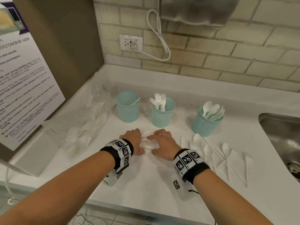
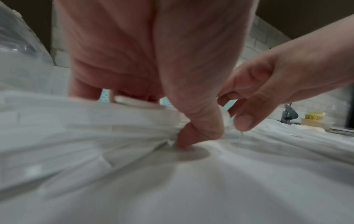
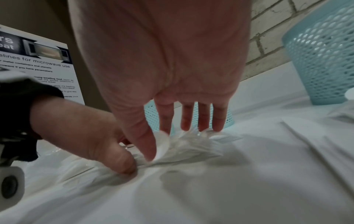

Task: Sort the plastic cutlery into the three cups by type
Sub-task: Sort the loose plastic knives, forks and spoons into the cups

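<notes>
Cutlery of glossy white plastic, bunched in a small bundle (image 1: 149,144), lies mid-way on the white counter (image 1: 146,184), at 6 o'clock from the middle teal mesh cup (image 1: 162,115), which holds forks. The left hand (image 1: 135,138) pinches the bundle's left side with thumb and curled fingers; the right hand (image 1: 163,141) pinches the opposite side. Loose white spoons (image 1: 208,150) lie at 3 o'clock.

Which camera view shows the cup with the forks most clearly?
The head view: the fork cup stands whole, its forks above the rim. The right wrist view shows only teal mesh behind the fingers, the left wrist view blurred teal slivers; neither shows forks.
</notes>
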A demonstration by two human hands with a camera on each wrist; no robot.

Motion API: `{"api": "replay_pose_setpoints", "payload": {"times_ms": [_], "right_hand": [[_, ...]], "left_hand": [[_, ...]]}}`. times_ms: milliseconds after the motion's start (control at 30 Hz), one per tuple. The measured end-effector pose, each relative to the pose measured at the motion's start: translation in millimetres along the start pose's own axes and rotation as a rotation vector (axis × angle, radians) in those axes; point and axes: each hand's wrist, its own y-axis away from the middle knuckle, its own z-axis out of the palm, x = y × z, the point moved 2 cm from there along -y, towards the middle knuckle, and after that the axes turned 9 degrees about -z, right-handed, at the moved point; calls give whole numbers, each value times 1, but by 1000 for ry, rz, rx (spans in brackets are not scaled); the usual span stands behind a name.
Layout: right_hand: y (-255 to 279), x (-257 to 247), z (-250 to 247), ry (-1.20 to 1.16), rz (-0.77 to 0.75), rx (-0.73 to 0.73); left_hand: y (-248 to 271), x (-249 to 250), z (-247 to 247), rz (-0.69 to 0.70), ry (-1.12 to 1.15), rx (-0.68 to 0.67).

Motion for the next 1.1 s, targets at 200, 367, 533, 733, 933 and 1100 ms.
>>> {"api": "replay_pose_setpoints", "payload": {"times_ms": [200,367,533,733,933,1100], "right_hand": [[-4,6,-1,-81,76,95],[-7,11,3,-101,117,86],[5,-3,-31,-113,37,370],[3,-17,-60,-389,-111,757],[2,-23,-62,-538,-66,781],[0,-25,-69,-803,-69,925]], "left_hand": [[-2,4,1,89,-89,-38],[0,2,2,205,-132,-2],[2,-13,-24,286,168,-100],[6,-13,-37,362,636,-46],[6,-11,-39,350,878,-17],[1,-22,-36,275,1170,-189]]}}
